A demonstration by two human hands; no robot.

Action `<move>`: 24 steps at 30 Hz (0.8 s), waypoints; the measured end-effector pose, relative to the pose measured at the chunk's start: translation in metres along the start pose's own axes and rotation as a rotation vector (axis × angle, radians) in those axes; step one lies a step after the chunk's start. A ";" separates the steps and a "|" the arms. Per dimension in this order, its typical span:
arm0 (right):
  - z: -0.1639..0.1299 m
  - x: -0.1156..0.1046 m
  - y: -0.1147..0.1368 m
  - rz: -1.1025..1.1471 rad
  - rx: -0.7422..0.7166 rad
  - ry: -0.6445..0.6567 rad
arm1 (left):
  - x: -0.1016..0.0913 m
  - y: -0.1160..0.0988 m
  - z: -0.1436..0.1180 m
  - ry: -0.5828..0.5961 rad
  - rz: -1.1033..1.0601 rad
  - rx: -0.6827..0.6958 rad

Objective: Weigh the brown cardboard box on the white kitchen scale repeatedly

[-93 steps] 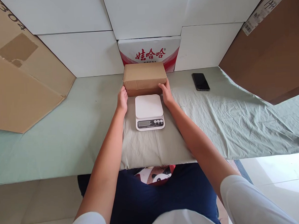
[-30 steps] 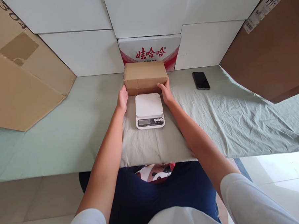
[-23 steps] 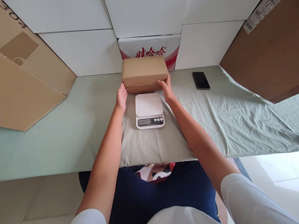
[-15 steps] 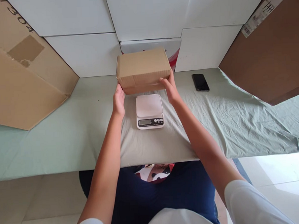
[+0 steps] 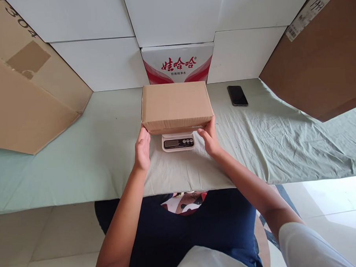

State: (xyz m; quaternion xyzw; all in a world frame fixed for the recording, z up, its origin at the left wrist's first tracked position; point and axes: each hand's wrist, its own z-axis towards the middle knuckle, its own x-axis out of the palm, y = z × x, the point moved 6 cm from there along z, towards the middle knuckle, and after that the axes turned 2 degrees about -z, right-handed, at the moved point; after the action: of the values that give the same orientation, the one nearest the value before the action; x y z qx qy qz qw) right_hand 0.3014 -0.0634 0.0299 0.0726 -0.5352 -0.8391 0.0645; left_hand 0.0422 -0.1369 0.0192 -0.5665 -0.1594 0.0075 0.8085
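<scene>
A closed brown cardboard box (image 5: 176,106) is held between both my hands over the white kitchen scale (image 5: 178,142), covering its platform; only the scale's display strip shows below the box. My left hand (image 5: 142,149) grips the box's near left corner. At the near right corner my right hand (image 5: 209,137) holds it from below. Whether the box rests on the scale or hovers just above it, I cannot tell.
A pale green cloth (image 5: 284,140) covers the table. A black phone (image 5: 237,95) lies at the back right. A white and red printed carton (image 5: 177,64) stands behind the box. Large cardboard sheets lean at the left (image 5: 25,97) and right (image 5: 319,64).
Both hands lifted the box from the table behind the scale and carried it toward me, over the scale's platform.
</scene>
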 end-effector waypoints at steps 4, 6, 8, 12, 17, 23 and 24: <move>0.002 -0.001 -0.001 0.010 0.014 -0.025 | -0.002 0.006 0.000 -0.015 0.005 -0.051; 0.003 -0.002 -0.002 0.017 0.020 -0.035 | -0.003 0.008 0.001 -0.006 -0.008 -0.071; 0.004 -0.003 -0.003 0.022 0.036 -0.038 | -0.004 0.009 0.001 -0.005 -0.014 -0.080; 0.003 -0.004 -0.001 0.028 0.056 -0.025 | -0.007 0.011 0.001 -0.013 -0.005 -0.103; 0.003 -0.003 0.003 0.037 0.040 -0.032 | -0.007 0.012 0.002 -0.021 -0.018 -0.106; 0.004 -0.002 0.003 0.008 0.055 -0.025 | -0.006 0.012 0.005 -0.026 -0.008 -0.104; 0.004 -0.002 0.002 0.010 0.052 -0.022 | -0.007 0.011 0.005 -0.023 -0.010 -0.104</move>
State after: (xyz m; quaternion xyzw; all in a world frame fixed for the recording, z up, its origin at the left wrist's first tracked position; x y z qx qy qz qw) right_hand 0.3029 -0.0608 0.0337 0.0623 -0.5579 -0.8253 0.0606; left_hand 0.0366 -0.1297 0.0087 -0.6068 -0.1716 0.0018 0.7761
